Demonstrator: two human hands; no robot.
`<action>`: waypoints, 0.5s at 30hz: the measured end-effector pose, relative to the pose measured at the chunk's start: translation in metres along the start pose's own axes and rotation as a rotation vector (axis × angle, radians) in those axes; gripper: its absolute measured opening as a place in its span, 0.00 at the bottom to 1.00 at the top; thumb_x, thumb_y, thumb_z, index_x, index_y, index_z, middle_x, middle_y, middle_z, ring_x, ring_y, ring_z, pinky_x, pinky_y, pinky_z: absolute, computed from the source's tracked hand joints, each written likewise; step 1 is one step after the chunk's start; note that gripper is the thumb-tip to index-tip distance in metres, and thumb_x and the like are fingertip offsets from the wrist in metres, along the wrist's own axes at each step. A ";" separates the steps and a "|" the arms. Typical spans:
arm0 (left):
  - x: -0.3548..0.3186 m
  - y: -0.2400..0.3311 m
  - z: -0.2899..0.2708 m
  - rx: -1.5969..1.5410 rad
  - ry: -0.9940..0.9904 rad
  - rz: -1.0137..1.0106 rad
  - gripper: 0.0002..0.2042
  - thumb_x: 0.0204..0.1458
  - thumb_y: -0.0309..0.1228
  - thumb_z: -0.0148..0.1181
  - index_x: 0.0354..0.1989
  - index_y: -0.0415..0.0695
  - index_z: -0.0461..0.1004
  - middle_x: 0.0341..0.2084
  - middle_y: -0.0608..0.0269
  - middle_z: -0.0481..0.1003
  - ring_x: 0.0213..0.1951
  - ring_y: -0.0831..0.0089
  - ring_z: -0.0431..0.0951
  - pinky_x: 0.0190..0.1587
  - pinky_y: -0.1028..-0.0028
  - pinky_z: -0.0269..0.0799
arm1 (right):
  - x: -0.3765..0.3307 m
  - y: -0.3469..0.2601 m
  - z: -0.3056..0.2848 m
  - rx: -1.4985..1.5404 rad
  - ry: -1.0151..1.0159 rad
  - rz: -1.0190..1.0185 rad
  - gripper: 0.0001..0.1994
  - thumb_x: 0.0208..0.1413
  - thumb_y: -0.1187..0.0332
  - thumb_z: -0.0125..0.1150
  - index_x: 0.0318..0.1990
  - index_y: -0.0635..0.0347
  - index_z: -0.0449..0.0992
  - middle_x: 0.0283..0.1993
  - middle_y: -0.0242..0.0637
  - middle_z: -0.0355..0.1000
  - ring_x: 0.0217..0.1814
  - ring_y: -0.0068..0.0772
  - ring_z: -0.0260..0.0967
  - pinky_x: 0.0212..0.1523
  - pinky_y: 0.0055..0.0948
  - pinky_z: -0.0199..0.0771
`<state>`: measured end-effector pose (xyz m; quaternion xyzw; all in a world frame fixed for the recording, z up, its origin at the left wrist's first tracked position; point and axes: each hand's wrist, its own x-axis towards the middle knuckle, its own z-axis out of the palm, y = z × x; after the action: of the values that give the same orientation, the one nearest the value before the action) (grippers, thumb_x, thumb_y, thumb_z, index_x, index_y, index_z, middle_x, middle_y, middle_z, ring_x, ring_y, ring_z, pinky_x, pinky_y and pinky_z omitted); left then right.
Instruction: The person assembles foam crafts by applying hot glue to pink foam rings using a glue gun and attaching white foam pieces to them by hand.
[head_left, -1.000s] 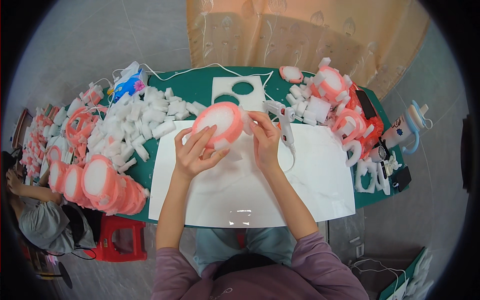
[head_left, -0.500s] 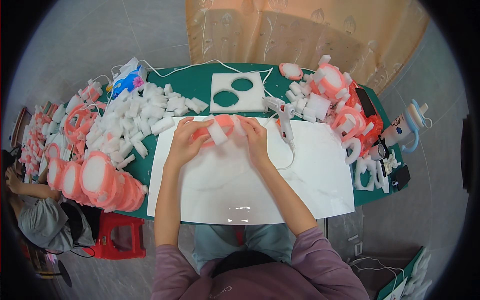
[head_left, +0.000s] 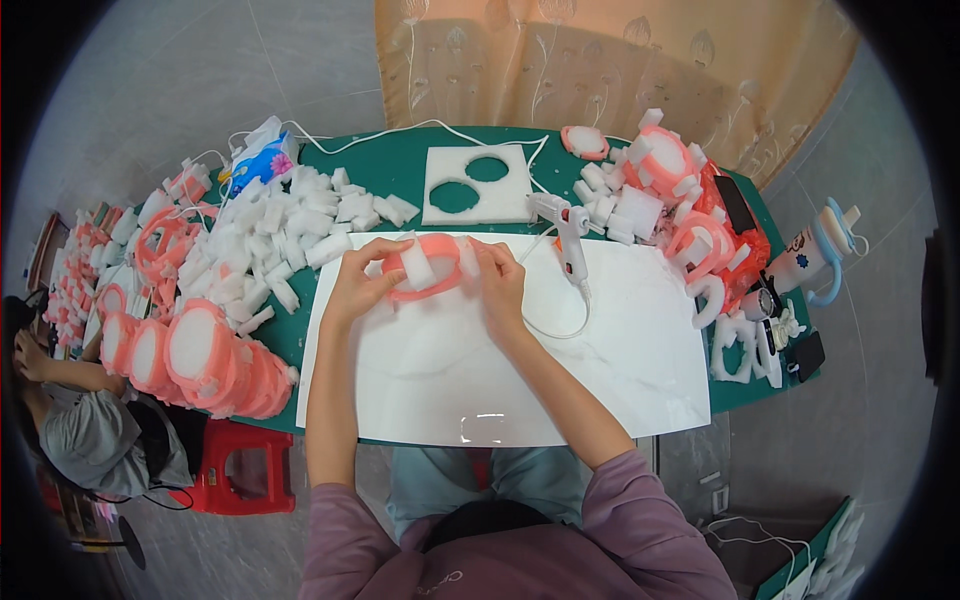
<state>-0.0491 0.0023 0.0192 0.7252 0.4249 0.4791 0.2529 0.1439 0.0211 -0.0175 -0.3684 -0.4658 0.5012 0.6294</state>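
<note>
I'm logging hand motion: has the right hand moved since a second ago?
Yes: the right hand has shifted left in the view, leaving a wider gap to the white glue gun.

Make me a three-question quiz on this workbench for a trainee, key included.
1. On which side of the right hand is the glue gun?
2. Which thing is between the left hand and the right: (A) red stool, (B) pink-and-white foam piece, (C) blue-handled cup?
3. True or false: the white foam sheet beyond the hands has two round holes.

Key:
1. Its right, not touching it.
2. B.
3. True.
</note>
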 end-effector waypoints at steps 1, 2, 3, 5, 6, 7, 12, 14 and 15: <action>0.000 0.000 0.001 0.001 -0.003 0.001 0.17 0.35 0.20 0.59 0.39 0.40 0.73 0.34 0.59 0.75 0.34 0.71 0.73 0.42 0.75 0.66 | 0.000 0.001 0.000 -0.029 0.029 -0.024 0.10 0.52 0.69 0.54 0.36 0.67 0.75 0.28 0.28 0.60 0.27 0.16 0.56 0.28 0.16 0.56; -0.001 -0.001 0.002 -0.002 -0.006 0.006 0.17 0.35 0.20 0.59 0.39 0.40 0.73 0.34 0.59 0.75 0.34 0.70 0.73 0.42 0.75 0.66 | 0.000 0.000 0.001 -0.028 0.031 -0.024 0.10 0.52 0.69 0.54 0.36 0.67 0.75 0.28 0.28 0.60 0.27 0.16 0.56 0.28 0.16 0.56; -0.001 -0.001 0.002 -0.005 -0.010 0.010 0.17 0.35 0.20 0.59 0.39 0.40 0.73 0.34 0.59 0.75 0.35 0.70 0.73 0.42 0.74 0.66 | -0.001 -0.001 0.002 -0.026 0.045 -0.016 0.10 0.52 0.68 0.54 0.34 0.68 0.75 0.27 0.28 0.60 0.27 0.16 0.56 0.28 0.16 0.56; -0.001 0.000 0.002 -0.007 -0.016 0.019 0.17 0.35 0.20 0.59 0.38 0.40 0.73 0.34 0.59 0.75 0.35 0.70 0.73 0.42 0.74 0.66 | 0.000 -0.002 0.003 -0.022 0.061 -0.007 0.10 0.52 0.68 0.54 0.33 0.68 0.75 0.27 0.28 0.60 0.27 0.16 0.56 0.29 0.15 0.56; -0.001 0.001 0.002 -0.008 -0.020 0.027 0.16 0.35 0.20 0.59 0.38 0.40 0.73 0.33 0.59 0.75 0.35 0.70 0.73 0.42 0.75 0.65 | 0.000 -0.001 0.003 -0.018 0.068 0.000 0.10 0.52 0.67 0.54 0.31 0.68 0.74 0.27 0.28 0.60 0.27 0.16 0.55 0.29 0.15 0.56; -0.001 0.002 0.003 -0.007 -0.022 0.026 0.16 0.35 0.20 0.59 0.38 0.40 0.73 0.33 0.59 0.75 0.35 0.70 0.73 0.42 0.75 0.65 | 0.001 -0.001 0.003 -0.014 0.075 0.008 0.11 0.52 0.67 0.54 0.29 0.69 0.74 0.27 0.28 0.60 0.27 0.16 0.55 0.29 0.15 0.56; 0.000 0.005 0.005 0.005 -0.017 0.027 0.16 0.36 0.20 0.59 0.38 0.40 0.73 0.35 0.59 0.75 0.35 0.69 0.73 0.43 0.74 0.66 | 0.003 0.004 0.002 0.056 0.055 0.066 0.12 0.53 0.66 0.54 0.28 0.69 0.72 0.28 0.28 0.61 0.27 0.15 0.56 0.28 0.15 0.56; 0.000 0.005 0.003 -0.004 -0.047 -0.026 0.17 0.36 0.21 0.58 0.39 0.39 0.72 0.37 0.59 0.74 0.38 0.70 0.72 0.45 0.74 0.64 | 0.004 0.004 0.000 0.097 0.041 0.128 0.12 0.53 0.66 0.54 0.28 0.69 0.71 0.29 0.28 0.61 0.27 0.14 0.56 0.28 0.15 0.56; 0.000 0.004 0.002 -0.013 -0.075 -0.078 0.18 0.36 0.22 0.57 0.40 0.38 0.70 0.39 0.58 0.73 0.42 0.71 0.71 0.47 0.73 0.62 | 0.004 0.004 -0.001 0.098 0.026 0.154 0.12 0.53 0.66 0.54 0.28 0.69 0.71 0.29 0.29 0.61 0.27 0.14 0.56 0.29 0.15 0.56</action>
<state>-0.0459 0.0004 0.0220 0.7240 0.4399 0.4440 0.2919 0.1441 0.0261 -0.0205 -0.3784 -0.4028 0.5653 0.6124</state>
